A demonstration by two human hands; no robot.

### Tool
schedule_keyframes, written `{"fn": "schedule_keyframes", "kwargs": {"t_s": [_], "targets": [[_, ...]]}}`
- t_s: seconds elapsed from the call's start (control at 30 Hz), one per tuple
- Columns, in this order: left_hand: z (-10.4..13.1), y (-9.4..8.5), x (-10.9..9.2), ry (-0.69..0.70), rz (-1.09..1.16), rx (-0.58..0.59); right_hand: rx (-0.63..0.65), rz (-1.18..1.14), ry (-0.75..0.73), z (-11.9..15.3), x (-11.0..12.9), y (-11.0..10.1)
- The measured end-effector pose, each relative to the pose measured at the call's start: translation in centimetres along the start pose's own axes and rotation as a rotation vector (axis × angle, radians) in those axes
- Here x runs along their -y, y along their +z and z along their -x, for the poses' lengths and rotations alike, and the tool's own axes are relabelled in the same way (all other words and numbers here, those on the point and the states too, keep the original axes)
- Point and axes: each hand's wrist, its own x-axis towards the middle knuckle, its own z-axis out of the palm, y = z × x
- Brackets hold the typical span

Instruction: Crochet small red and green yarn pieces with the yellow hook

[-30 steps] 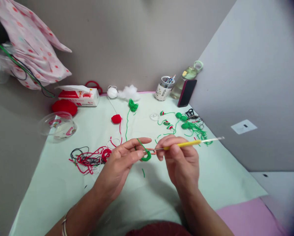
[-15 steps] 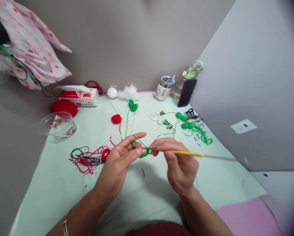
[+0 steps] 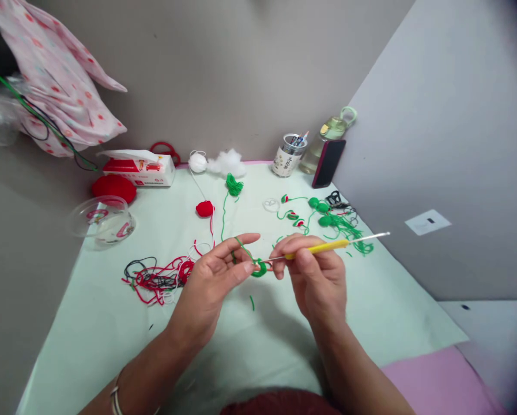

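Note:
My left hand (image 3: 210, 282) pinches a small ring of green crochet work (image 3: 259, 268) between thumb and fingers. Its index finger is stretched out, with green yarn (image 3: 224, 216) looped over it and running back to a green yarn bundle (image 3: 234, 185). My right hand (image 3: 316, 276) is closed on the yellow handle of a crochet hook (image 3: 323, 248). The hook's thin metal tip reaches the green work, and its other metal end points up to the right. A small orange loop shows at the work's right side, partly hidden by the fingers.
A tangle of red, black and white yarn (image 3: 158, 279) lies left of my hands. Green crocheted pieces (image 3: 325, 221) lie at the right. Along the back stand a tissue box (image 3: 139, 170), pen holder (image 3: 288, 155), bottle (image 3: 316, 147) and phone (image 3: 328, 164). A plastic tub (image 3: 117, 227) sits far left.
My right hand has turned the crochet hook, so its rear end now tilts upward instead of slightly down. The left hand keeps its hold on the green work, almost in the same place.

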Motion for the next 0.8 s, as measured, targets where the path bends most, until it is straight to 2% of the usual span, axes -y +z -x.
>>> {"fn": "schedule_keyframes", "kwargs": {"t_s": [0.13,0.27,0.37,0.43,0.5,0.63,0.8], "targets": [[0.3,0.1,0.7,0.019,-0.016,0.015,0.026,0.142,-0.082,-0.1,0.0,0.8],[0.4,0.4,1.3,0.028,0.041,-0.049,0.039,0.264,-0.159,0.7,-0.2,0.9],[0.4,0.7,1.6,0.006,0.127,-0.081,0.089,0.606,-0.381,1.7,-0.9,0.7],[0.4,0.9,1.7,-0.044,0.183,-0.067,0.092,0.733,-0.499,2.0,-1.2,0.6],[0.4,1.0,1.7,-0.105,0.231,-0.029,0.055,0.668,-0.47,2.0,-1.2,0.6],[0.3,1.0,1.3,-0.141,0.264,0.031,0.017,0.385,-0.282,1.1,-0.3,0.9],[0.1,0.7,0.6,-0.078,0.189,-0.031,-0.041,0.146,-0.122,0.8,0.1,0.4]]}}
